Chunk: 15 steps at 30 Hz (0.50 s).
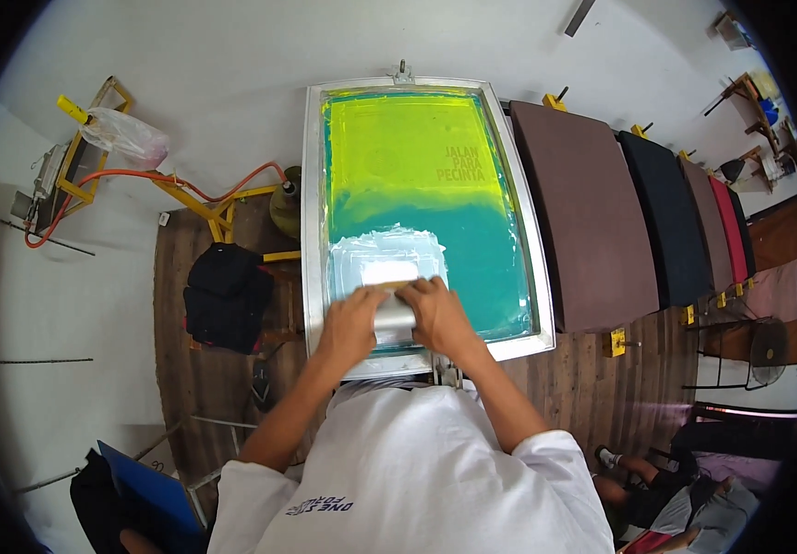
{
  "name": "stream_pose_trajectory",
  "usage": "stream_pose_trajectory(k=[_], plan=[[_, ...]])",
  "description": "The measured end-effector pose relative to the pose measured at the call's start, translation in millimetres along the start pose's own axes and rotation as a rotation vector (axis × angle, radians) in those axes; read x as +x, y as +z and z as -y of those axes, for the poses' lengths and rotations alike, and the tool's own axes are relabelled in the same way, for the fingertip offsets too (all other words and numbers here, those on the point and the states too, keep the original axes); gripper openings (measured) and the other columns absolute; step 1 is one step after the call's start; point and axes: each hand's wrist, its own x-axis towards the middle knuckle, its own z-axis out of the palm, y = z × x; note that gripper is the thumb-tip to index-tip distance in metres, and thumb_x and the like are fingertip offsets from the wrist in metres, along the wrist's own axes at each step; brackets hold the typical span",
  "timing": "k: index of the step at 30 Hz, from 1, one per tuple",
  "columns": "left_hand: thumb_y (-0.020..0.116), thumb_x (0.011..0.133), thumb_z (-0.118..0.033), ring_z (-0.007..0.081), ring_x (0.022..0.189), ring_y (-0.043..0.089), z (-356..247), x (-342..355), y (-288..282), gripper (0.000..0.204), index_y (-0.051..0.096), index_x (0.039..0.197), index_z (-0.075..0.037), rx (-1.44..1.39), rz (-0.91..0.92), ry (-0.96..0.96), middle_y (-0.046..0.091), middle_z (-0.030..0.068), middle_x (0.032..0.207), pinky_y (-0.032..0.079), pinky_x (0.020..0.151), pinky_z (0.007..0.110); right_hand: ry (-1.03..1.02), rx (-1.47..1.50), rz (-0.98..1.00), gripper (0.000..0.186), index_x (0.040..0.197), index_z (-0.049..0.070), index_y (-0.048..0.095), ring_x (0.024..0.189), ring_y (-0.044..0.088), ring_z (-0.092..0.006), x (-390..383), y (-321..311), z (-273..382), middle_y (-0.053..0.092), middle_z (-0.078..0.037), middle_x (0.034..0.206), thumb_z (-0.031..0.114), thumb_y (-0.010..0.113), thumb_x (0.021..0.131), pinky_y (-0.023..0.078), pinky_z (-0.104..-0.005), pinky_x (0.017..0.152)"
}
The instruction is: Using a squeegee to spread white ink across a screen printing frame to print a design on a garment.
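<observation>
A screen-printing frame (313, 185) with silvery edges lies in front of me. Its mesh (486, 268) is yellow-green at the far part and teal nearer to me, with faint lettering at the upper right. My left hand (350, 325) and my right hand (437, 316) grip the two ends of a squeegee (394, 319) near the frame's close edge. The fingers of both hands curl over its top. White ink (389, 245) is spread on the mesh just beyond the squeegee, left of the middle. The squeegee's lower edge is hidden from this angle.
Boards covered in brown (583, 212), black (662, 217) and red cloth line up to the right. Dark folded cloth (225, 295) sits at the left, below a red-orange hose (140, 174) and a gas cylinder (286, 210). Another person (685, 508) sits at the lower right.
</observation>
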Motion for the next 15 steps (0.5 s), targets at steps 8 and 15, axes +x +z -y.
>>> stream_pose_trajectory(k=[8,15], plan=[[0.064,0.069,0.012,0.0373,0.103,0.066,-31,-39,-14,0.050,0.064,0.118,0.000,-0.056,0.185,-0.126,0.065,0.0183,0.118,0.052,0.091,0.042,0.013,0.019,0.163,0.056,0.117,0.011,0.068,0.106,0.060,-0.0317,-40,-13,24,0.066,-0.009,0.115,0.001,0.072,0.062,0.050,-0.0478,0.083],[0.061,0.070,0.012,0.0379,0.103,0.065,11,43,-21,0.046,0.067,0.113,-0.003,-0.048,-0.033,0.011,0.067,0.0194,0.110,0.051,0.092,0.043,0.025,-0.126,0.070,0.042,0.109,0.017,0.073,0.098,0.065,-0.0301,42,-24,-5,0.069,-0.006,0.104,0.006,0.072,0.068,0.053,-0.0510,0.080]])
